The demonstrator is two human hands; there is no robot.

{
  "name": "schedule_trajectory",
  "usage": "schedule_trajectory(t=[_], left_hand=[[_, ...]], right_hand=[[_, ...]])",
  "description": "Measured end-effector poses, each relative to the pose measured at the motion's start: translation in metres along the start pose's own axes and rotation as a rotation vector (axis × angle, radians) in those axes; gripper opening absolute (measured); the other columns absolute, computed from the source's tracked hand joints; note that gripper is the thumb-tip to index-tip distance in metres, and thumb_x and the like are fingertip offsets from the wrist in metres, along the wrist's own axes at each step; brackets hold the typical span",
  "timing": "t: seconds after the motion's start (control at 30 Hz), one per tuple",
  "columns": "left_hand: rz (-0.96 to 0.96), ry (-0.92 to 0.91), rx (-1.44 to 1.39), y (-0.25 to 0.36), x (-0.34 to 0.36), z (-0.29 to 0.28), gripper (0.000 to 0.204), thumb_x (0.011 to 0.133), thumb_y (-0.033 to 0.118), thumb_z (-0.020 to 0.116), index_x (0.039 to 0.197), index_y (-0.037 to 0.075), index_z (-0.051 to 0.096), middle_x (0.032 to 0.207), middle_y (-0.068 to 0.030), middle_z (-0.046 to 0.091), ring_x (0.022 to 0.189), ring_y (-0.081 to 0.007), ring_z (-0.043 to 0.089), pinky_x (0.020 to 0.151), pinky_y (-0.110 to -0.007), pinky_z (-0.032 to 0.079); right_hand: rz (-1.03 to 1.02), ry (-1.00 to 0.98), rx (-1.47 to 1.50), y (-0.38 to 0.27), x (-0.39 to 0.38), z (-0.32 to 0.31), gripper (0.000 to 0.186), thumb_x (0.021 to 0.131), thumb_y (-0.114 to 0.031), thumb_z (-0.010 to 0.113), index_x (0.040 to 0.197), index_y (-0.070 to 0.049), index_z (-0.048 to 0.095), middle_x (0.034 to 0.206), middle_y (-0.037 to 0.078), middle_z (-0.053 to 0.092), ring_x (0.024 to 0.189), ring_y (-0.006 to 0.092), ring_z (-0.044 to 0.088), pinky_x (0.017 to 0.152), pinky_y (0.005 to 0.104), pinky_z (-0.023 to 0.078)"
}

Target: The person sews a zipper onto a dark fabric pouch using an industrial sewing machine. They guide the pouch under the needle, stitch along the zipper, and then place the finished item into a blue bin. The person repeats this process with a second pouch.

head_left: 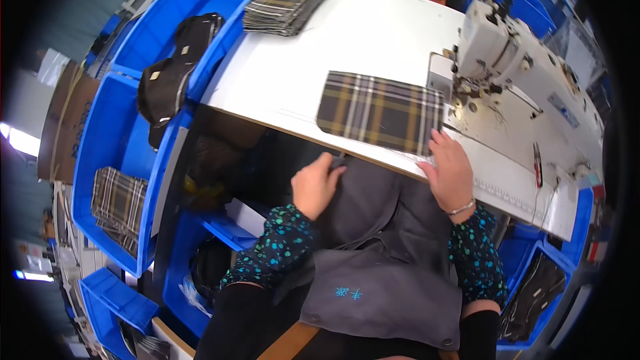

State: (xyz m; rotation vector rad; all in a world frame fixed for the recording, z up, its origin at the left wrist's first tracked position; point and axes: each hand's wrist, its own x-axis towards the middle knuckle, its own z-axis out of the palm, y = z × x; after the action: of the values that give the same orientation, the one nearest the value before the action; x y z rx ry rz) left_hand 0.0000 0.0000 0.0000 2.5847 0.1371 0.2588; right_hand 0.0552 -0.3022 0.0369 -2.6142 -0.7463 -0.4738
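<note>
A rectangular plaid fabric piece (381, 112), dark with tan and white stripes, lies flat on the white sewing table (280, 87), its lower side near the front edge. My right hand (452, 172) rests at the lower right corner of this piece, fingers stretched out and thumb apart on the table edge. Just off the front edge, my left hand (315, 185) is closed beside the grey apron (363, 193) over my lap. A small dark grey bit shows between its thumb and fingers, too little to name. To the right of the fabric stands a white sewing machine (497, 60).
A stack of plaid pieces (287, 1) sits at the table's far left. Blue bins (120, 133) line the left side, with dark sewn pieces (163, 87) draped over a rim. Red-handled snips (537, 163) lie right of the machine. Another blue bin (533, 343) stands lower right.
</note>
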Motion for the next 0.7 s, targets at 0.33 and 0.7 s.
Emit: schedule_trajectory(t=[0.33, 0.7], left_hand=[[0.054, 0.381, 0.214, -0.059, 0.047, -0.122, 0.021, 0.090, 0.027, 0.079, 0.088, 0.007, 0.073, 0.084, -0.0094, 0.071, 0.077, -0.0285, 0.068, 0.071, -0.040, 0.055], [-0.424, 0.642, 0.380, -0.183, 0.157, -0.318, 0.032, 0.088, 0.036, 0.078, 0.103, 0.008, 0.081, 0.087, -0.0148, 0.076, 0.083, -0.0306, 0.074, 0.078, -0.041, 0.057]], right_hand=[[0.089, -0.096, -0.071, 0.025, -0.005, -0.003, 0.072, 0.091, -0.033, 0.075, 0.151, -0.001, 0.050, 0.161, 0.022, 0.044, 0.148, 0.0434, 0.039, 0.123, 0.0535, 0.030], [0.132, -0.101, -0.020, 0.015, 0.000, -0.001, 0.074, 0.091, -0.039, 0.074, 0.151, -0.002, 0.051, 0.163, 0.021, 0.042, 0.150, 0.0437, 0.038, 0.122, 0.0575, 0.028]])
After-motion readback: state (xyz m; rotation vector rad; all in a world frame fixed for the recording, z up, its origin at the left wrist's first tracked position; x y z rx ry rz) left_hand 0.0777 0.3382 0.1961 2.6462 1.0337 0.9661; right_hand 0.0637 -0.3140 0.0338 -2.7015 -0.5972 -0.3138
